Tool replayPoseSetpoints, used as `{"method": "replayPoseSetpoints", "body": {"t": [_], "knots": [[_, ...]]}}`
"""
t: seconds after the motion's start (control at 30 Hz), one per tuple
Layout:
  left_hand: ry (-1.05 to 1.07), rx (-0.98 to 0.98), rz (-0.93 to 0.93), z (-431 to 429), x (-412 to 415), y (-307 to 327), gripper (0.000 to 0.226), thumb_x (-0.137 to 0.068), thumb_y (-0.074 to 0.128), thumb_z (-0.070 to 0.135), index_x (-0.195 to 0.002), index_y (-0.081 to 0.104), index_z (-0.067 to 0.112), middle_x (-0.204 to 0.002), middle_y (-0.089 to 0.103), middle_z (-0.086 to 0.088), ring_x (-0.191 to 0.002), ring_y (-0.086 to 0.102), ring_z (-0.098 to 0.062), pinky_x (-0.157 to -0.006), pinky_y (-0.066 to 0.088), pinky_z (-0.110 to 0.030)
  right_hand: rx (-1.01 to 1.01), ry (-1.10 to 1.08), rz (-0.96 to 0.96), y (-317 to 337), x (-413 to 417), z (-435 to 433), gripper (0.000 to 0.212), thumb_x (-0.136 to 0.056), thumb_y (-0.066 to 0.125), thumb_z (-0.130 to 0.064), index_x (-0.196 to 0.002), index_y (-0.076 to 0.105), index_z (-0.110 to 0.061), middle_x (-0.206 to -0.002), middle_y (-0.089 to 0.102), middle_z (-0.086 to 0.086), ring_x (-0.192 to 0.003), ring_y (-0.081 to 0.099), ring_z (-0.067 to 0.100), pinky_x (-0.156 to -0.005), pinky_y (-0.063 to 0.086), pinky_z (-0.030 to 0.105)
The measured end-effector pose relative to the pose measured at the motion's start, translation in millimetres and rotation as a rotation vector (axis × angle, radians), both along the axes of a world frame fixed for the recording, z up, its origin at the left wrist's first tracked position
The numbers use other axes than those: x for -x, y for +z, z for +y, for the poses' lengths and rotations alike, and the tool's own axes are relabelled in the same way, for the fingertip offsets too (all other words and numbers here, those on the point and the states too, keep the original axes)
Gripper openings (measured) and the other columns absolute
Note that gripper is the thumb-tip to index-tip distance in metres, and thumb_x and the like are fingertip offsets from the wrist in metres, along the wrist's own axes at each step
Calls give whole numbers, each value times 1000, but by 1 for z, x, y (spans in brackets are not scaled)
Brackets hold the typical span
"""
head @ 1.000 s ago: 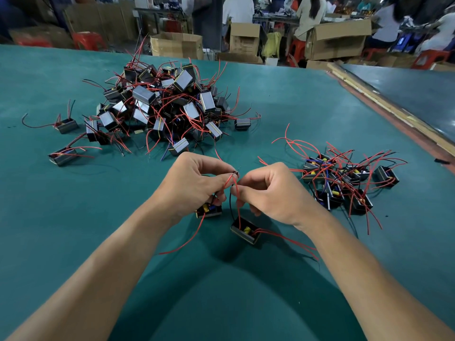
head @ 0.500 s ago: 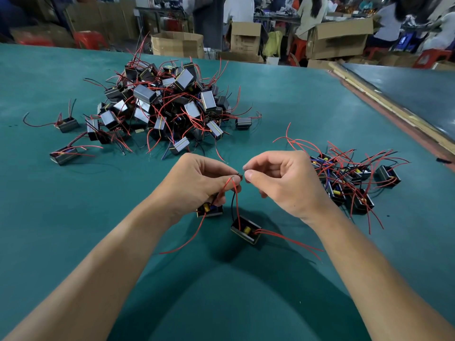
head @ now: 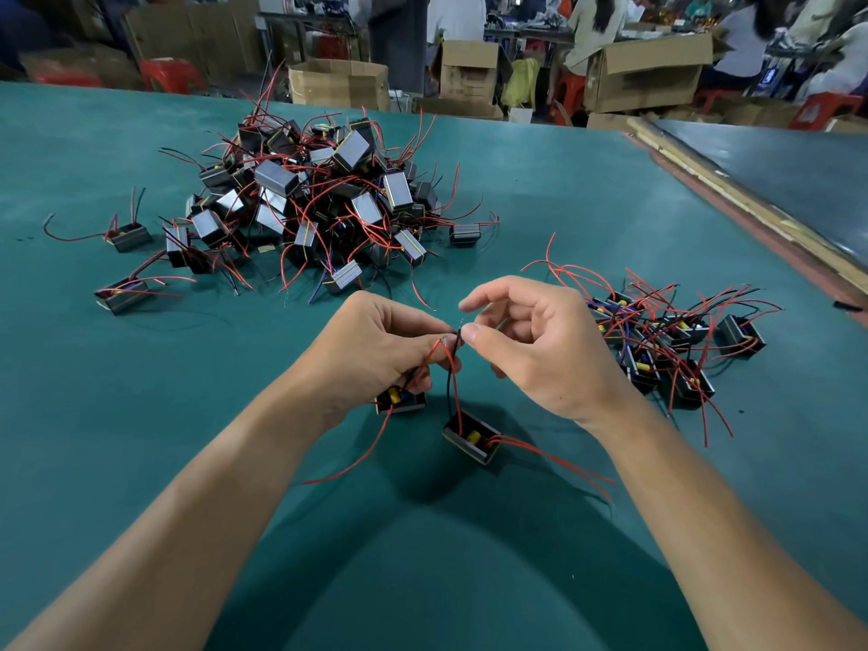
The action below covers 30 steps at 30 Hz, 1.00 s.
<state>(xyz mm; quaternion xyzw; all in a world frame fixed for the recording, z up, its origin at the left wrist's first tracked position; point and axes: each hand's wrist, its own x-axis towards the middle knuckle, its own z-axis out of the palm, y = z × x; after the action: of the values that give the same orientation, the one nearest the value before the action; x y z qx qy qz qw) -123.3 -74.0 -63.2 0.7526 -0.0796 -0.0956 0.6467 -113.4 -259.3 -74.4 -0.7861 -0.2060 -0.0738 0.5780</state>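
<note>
Two heaps of little wired boxes sit on a big green table (head: 141,415). The large heap (head: 324,204) is toward the far left and the smaller bunch (head: 667,350) is off to the right, well apart from it. Nearer the person, both hands hover over the cloth between them.

The left hand (head: 375,354) has thumb and forefinger pinched on the wire ends (head: 456,338), one red and one black, with its other fingers curled in. The right hand (head: 545,359) isn't gripping anything. Its thumb tip is right up against those ends, the forefinger is lifted clear, and the rest are loosely curled.

One small black box (head: 404,402) lies on the table, partly under the left hand. A second box (head: 472,436) sits just beside it, closer to the person, and its wires run up into the pinch.
</note>
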Motion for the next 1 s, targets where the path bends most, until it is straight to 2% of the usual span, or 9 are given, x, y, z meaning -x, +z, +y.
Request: {"method": "replayPoseSetpoints", "body": {"t": [0.07,0.13,0.27,0.37,0.43,0.6,0.77,0.93,1.0], "knots": [[-4,1,-7,0,1,0,14,-90,65,3,-83,77,6,-70,73,-6,-46,49,-14,-49,45,-23,17,10,-24,0,1,1,4,-83,70,-16,-85,73,-19,-68,65,-11,-53,55,8,-50,47,26],[-8,-4,-12,0,1,0,15,-90,65,2,-83,77,7,-70,72,-6,-46,49,-14,-50,44,-25,26,11,-40,1,1,2,9,-86,68,-15,-78,73,-15,-64,64,-12,-52,54,4,-51,43,21],[3,-9,-2,-1,1,0,13,-90,66,4,-83,77,7,-70,73,-7,-47,49,-15,-56,43,-29,4,-2,-33,4,2,3,19,-85,65,-25,-74,72,-11,-62,63,0,-51,51,11,-49,40,34],[-2,-10,-9,-1,1,1,13,-89,66,4,-83,78,7,-70,72,-8,-46,47,-15,-54,42,-27,8,1,-44,6,3,3,16,-84,67,-24,-73,72,-14,-58,61,-11,-49,51,6,-50,40,22],[-5,-14,-17,-1,2,1,14,-89,66,3,-83,78,7,-71,72,-9,-47,47,-16,-52,42,-26,10,4,-44,6,3,4,15,-84,67,-24,-72,72,-15,-58,61,-13,-49,51,6,-50,40,20],[-12,-31,-23,-1,2,2,17,-90,64,0,-82,77,7,-71,72,-9,-48,48,-16,-49,41,-22,19,2,-56,4,3,3,18,-85,67,-25,-71,72,-15,-56,60,-12,-48,50,9,-49,40,23],[-6,-28,-16,-2,2,1,14,-90,64,-3,-87,77,2,-68,71,-7,-47,47,-15,-49,41,-22,8,-5,-39,3,2,3,10,-83,67,-21,-74,71,-19,-61,63,-12,-51,53,6,-52,43,24],[-23,-36,-58,0,2,1,14,-91,65,5,-85,78,5,-79,70,-24,-48,50,-15,-53,43,-27,15,-16,-42,4,1,2,8,-82,69,-21,-76,73,-22,-63,64,-13,-51,52,8,-50,46,33],[-39,-36,-79,0,2,0,14,-90,65,6,-85,78,6,-81,70,-26,-49,50,-15,-52,44,-26,10,-18,-45,4,1,1,9,-82,70,-21,-75,74,-27,-63,65,-14,-51,51,8,-50,45,35]]}}
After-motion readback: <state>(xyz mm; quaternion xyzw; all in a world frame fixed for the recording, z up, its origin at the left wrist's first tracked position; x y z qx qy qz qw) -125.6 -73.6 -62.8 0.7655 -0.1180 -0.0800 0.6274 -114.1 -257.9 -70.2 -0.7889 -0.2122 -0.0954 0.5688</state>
